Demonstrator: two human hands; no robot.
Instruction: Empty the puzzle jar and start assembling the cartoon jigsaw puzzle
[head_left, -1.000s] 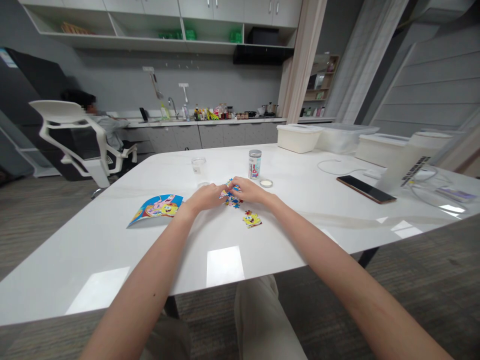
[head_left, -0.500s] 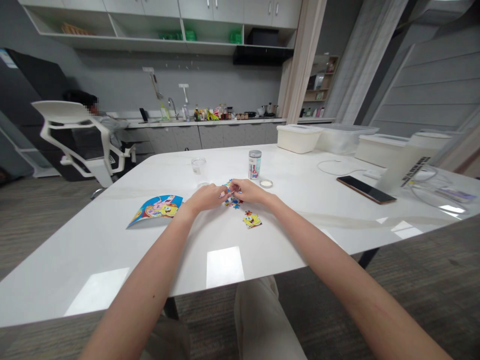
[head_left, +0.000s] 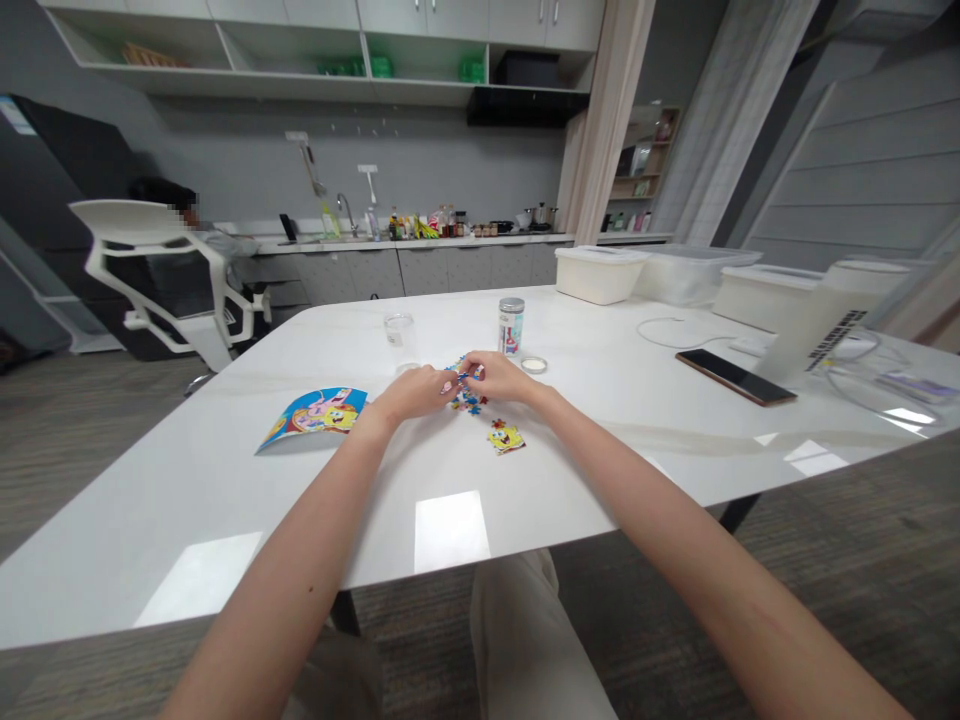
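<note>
Over a small heap of loose jigsaw puzzle pieces (head_left: 469,404), both hands meet at the middle of the table. My left hand (head_left: 418,392) is closed, its fingertips pinching what looks like a pinkish puzzle piece at the heap's left side. Opposite it, my right hand (head_left: 496,378) pinches a small bluish puzzle piece between thumb and fingers. Part of the heap is hidden behind the hands. Nearer to me lies a joined yellow puzzle section (head_left: 506,438) with a cartoon face. A curled picture sheet (head_left: 315,414) with the same yellow character lies left of my left forearm.
Behind the hands stand a clear plastic jar (head_left: 400,333) and a printed can (head_left: 511,326), with a round lid (head_left: 534,365) beside it. A phone (head_left: 735,376), cables and storage boxes (head_left: 600,275) occupy the right side. Someone sits beyond a white chair (head_left: 157,265).
My right hand has risen slightly and its fingers have shifted, showing a bluish piece at the fingertips. My left hand stays nearly still. The whole view has shifted slightly.
</note>
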